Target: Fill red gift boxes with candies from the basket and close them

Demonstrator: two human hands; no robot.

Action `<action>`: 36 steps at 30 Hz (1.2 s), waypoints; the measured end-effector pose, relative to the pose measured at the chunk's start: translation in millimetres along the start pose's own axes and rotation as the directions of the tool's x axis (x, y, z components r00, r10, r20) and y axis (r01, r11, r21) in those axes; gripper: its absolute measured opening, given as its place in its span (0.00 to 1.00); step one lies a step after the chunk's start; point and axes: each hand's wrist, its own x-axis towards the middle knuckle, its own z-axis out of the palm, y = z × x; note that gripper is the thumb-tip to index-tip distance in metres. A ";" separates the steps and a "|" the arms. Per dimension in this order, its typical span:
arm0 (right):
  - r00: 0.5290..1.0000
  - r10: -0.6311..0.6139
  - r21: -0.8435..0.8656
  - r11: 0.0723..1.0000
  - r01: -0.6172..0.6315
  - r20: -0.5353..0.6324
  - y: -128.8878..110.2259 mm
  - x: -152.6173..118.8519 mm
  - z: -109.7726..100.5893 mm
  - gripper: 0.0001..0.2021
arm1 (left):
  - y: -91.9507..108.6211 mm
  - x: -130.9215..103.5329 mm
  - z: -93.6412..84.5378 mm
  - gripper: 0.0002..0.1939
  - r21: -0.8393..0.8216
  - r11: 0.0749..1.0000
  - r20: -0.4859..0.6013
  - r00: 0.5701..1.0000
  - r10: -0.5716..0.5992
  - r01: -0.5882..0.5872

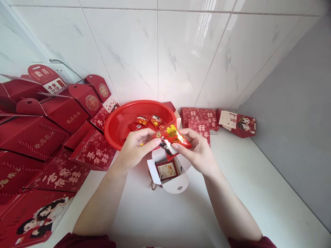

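Observation:
Between my hands is a shiny red candy packet point(172, 137) with gold print. My left hand point(139, 146) pinches its left end, and my right hand point(195, 148) grips its right end. Just below the packet stands an opened gift box point(176, 185) with white inner flaps and a twisted cord handle. A packet with a cream label point(167, 170) lies inside this box. Behind my left hand, a red plastic basket point(113, 119) holds several similar red packets point(156, 120); my hands hide part of its front rim.
Several red gift boxes point(54, 113) crowd the left side, some with rope handles. Red printed boxes point(199, 117) lie along the tiled wall point(134, 51). Another box with a cartoon figure point(243, 124) sits farther right. A grey panel point(294, 103) bounds the white tabletop point(248, 172).

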 end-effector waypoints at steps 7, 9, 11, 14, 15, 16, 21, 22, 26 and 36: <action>0.998 0.034 0.112 0.993 -0.040 0.056 1.2 0.3 6.3 0.13 | 0.8 -0.3 0.5 0.16 0.054 0.998 0.049 0.998 -0.034 0.031; 0.997 0.034 0.097 0.994 -0.041 0.065 1.6 0.2 5.7 0.13 | 1.7 -1.9 2.2 0.16 0.072 0.996 0.041 0.998 -0.047 0.044; 0.995 0.059 0.038 0.997 -0.063 0.085 2.3 0.5 3.5 0.12 | 1.5 -2.7 2.9 0.16 0.075 0.996 0.028 0.998 -0.048 0.046; 0.985 0.117 -0.049 0.993 -0.112 0.130 3.6 1.5 -0.6 0.12 | -0.3 -2.1 1.9 0.14 0.099 0.994 0.020 0.999 -0.048 0.045; 0.982 0.127 -0.066 0.991 -0.119 0.139 3.8 1.9 -1.6 0.12 | -1.0 -1.6 1.5 0.13 0.106 0.993 0.019 0.999 -0.045 0.042; 0.981 0.130 -0.079 0.990 -0.119 0.146 3.8 2.2 -2.4 0.12 | -1.7 -1.0 1.1 0.13 0.113 0.993 0.018 0.999 -0.040 0.038; 0.981 0.092 -0.086 0.993 -0.078 0.171 2.4 2.8 -2.9 0.12 | -4.1 1.3 1.1 0.12 0.177 0.984 0.033 0.999 -0.032 0.026; 0.981 0.087 -0.077 0.994 -0.075 0.171 2.3 2.8 -2.6 0.13 | -4.9 1.7 1.3 0.12 0.196 0.980 0.037 0.999 -0.040 0.032; 0.984 0.072 -0.005 0.997 -0.072 0.162 3.5 3.1 -1.4 0.15 | -7.9 3.9 2.7 0.15 0.241 0.970 0.019 0.999 -0.032 0.026; 1.000 -0.024 0.102 0.995 0.023 0.001 5.3 5.8 -2.6 0.18 | 1.2 1.4 4.2 0.10 0.303 0.951 0.114 0.988 -0.105 0.066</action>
